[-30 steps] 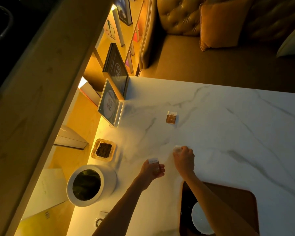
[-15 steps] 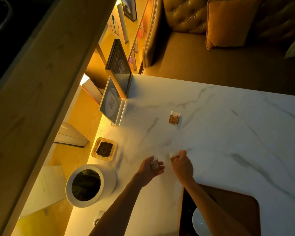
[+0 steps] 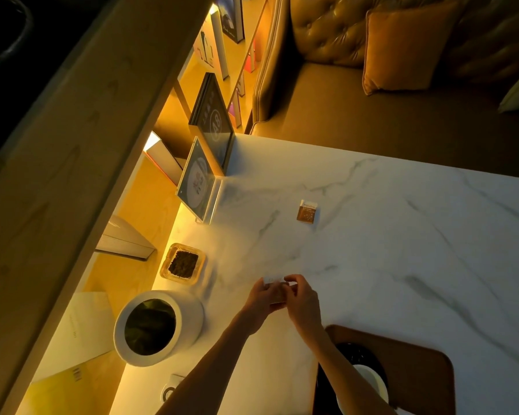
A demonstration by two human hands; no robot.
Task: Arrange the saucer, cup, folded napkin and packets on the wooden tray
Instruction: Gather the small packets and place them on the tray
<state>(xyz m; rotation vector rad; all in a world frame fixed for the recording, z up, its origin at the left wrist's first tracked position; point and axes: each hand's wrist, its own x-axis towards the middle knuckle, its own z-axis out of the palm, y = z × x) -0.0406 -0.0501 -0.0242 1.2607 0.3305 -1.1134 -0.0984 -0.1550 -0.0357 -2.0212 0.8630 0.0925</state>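
My left hand point(image 3: 265, 296) and my right hand point(image 3: 301, 298) meet above the marble table, both pinching small packets point(image 3: 273, 280) held together between the fingers; only a pale edge shows. Another brown-and-white packet point(image 3: 307, 211) lies flat further out on the table. At the lower right sits the wooden tray point(image 3: 417, 366), carrying a dark saucer point(image 3: 346, 357) and a white cup point(image 3: 370, 381), partly hidden by my right forearm. No napkin is visible.
A white round pot point(image 3: 159, 326) and an amber glass dish of dark material point(image 3: 182, 262) stand at the table's left edge. An acrylic sign holder point(image 3: 199, 181) stands behind them. A leather sofa point(image 3: 402, 70) lies beyond the table.
My hands were apart, each with a packet; they have come together and now hold the packets as one stack. The view shifted slightly.
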